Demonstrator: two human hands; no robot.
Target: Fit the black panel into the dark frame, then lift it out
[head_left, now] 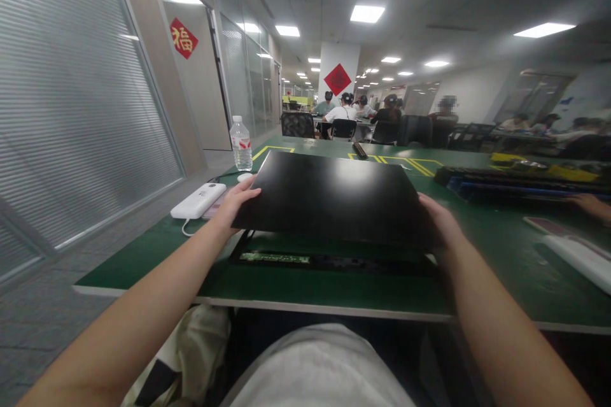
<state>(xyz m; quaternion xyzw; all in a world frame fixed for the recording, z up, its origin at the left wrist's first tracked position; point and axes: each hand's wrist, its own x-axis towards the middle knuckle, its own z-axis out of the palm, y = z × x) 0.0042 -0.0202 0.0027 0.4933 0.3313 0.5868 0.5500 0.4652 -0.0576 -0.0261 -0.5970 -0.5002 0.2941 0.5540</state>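
A flat, dark, glossy black panel (334, 197) is held between my two hands, tilted slightly over the table. My left hand (240, 204) grips its left edge, thumb on the top face and the other fingers mostly hidden. At the right edge, my right hand (438, 221) is closed on the panel too, a little blurred, its fingertips out of sight behind the side. Below the panel's near edge lies a black tray-like part (363, 265) with a green circuit board (274, 258) in it. The panel hides the rest of that part.
On the green table (296, 292), a white power bank (198, 200) with a cable and a water bottle (241, 144) stand at left. A small black strip (359, 151) lies farther back. At right are dark stacked parts (515, 184), another white device (580, 260) and another person's hand (592, 206).
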